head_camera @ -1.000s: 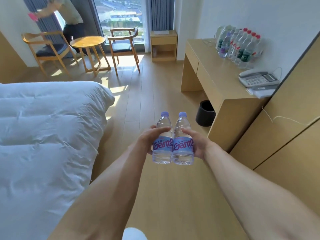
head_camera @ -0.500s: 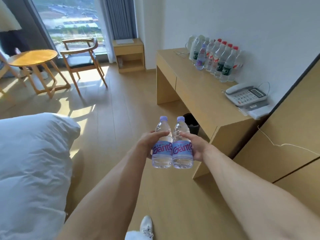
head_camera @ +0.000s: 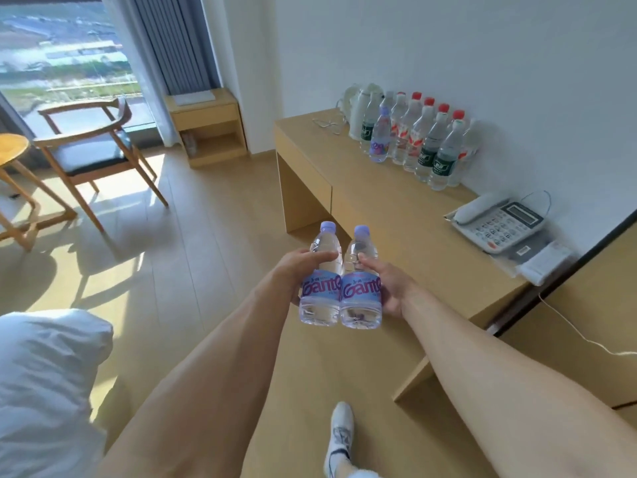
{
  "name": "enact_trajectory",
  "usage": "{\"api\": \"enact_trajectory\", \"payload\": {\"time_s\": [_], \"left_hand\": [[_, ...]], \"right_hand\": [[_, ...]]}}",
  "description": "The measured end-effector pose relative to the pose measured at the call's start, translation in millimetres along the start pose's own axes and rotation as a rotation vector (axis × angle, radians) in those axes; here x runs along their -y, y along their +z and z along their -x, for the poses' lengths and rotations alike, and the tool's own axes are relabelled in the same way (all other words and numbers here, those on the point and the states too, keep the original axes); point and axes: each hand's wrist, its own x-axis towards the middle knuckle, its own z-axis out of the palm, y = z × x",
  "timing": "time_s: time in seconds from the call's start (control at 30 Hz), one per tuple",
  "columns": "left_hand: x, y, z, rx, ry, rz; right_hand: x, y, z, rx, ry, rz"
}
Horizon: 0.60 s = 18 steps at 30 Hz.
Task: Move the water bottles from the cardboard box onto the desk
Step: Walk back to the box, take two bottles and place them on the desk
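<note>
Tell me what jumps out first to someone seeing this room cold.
Two purple-capped water bottles sit side by side at centre frame, one gripped by the left hand, the other by the right hand, held above the floor. Beyond them, a row of bottles lines the wall on the wooden desk, with a white telephone nearer on the same desk.

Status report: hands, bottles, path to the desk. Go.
Left hand grips one purple-capped clear water bottle; right hand grips its twin. Both upright, touching, short of the light wooden desk. Nothing between.
</note>
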Motion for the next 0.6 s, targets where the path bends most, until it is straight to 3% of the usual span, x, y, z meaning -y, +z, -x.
{"api": "enact_trajectory", "payload": {"time_s": [0.6], "left_hand": [[-208.8,10.5,-255.6,0.024,0.020,-0.060]], "right_hand": [[199.1,-65.2,-218.8,-0.096,-0.034,-0.106]]}}
